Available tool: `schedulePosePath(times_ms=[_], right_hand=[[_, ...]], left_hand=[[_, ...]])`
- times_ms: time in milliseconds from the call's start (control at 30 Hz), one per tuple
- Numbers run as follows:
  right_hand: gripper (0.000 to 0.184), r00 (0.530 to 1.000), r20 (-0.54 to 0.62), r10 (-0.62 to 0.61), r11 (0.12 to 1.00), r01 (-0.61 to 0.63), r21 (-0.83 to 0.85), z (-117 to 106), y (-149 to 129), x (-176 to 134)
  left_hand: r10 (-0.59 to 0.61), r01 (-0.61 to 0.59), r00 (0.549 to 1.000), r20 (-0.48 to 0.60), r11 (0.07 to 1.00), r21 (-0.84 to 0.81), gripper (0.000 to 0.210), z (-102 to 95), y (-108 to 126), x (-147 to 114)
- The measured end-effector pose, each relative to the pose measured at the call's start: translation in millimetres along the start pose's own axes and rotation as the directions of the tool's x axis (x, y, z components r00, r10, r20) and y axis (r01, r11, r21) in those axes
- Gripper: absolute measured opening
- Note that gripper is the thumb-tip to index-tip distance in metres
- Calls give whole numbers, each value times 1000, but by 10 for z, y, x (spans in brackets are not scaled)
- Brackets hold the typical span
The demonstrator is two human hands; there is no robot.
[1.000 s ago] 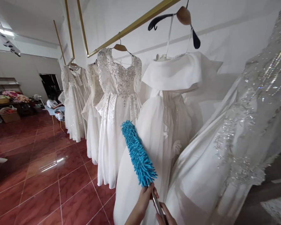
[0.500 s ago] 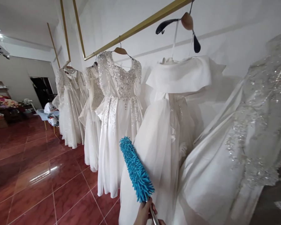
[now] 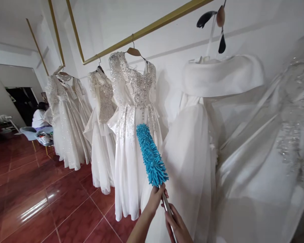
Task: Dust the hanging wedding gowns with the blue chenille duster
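Note:
A blue fluffy duster [image 3: 151, 155] on a metal rod points up and left in front of a beaded white dress [image 3: 131, 111]. My left hand [image 3: 155, 196] grips the rod just under the blue head. My right hand [image 3: 176, 225] holds the rod lower down, near the bottom edge. Right of the duster hangs a plain white gown with a wide folded collar [image 3: 212, 87], close to both hands. A sequined dress [image 3: 294, 135] fills the right edge, blurred.
More white dresses [image 3: 66, 111] hang along a gold rail [image 3: 142, 32] against the white wall. Glossy red floor tiles [image 3: 40, 199] spread to the left. A person [image 3: 40, 116] sits at far left beside a blue chair [image 3: 30, 133].
The view has swung left and lower. The duster has risen in front of the beaded dress, and both hands now show on the rod. A seated person has come into view at the left.

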State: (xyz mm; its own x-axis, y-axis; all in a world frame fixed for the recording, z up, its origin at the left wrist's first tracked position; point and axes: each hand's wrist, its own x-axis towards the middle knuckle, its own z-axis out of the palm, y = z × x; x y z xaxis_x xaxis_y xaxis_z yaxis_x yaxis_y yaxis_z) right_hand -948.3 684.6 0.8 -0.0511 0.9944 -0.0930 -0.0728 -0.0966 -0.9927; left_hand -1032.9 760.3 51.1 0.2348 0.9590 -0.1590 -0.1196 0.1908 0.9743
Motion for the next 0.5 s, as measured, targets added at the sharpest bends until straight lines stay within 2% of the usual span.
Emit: schedulePosePath(times_ms=[133, 233, 333, 500], right_hand=[[43, 996, 3, -94, 995, 94, -27, 238, -292, 166], [44, 996, -31, -80, 996, 79, -31, 364, -255, 309], [46, 998, -46, -43, 999, 42, -29, 420, -80, 419], [58, 996, -51, 68, 997, -66, 45, 406, 220, 450]], left_hand=[[71, -70, 997, 32, 997, -29, 49, -202, 272, 143], [71, -69, 997, 33, 997, -46, 48, -331, 276, 267], [16, -14, 999, 30, 999, -49, 49, -439, 106, 374], [-136, 135, 991, -4, 988, -73, 53, -550, -353, 493]])
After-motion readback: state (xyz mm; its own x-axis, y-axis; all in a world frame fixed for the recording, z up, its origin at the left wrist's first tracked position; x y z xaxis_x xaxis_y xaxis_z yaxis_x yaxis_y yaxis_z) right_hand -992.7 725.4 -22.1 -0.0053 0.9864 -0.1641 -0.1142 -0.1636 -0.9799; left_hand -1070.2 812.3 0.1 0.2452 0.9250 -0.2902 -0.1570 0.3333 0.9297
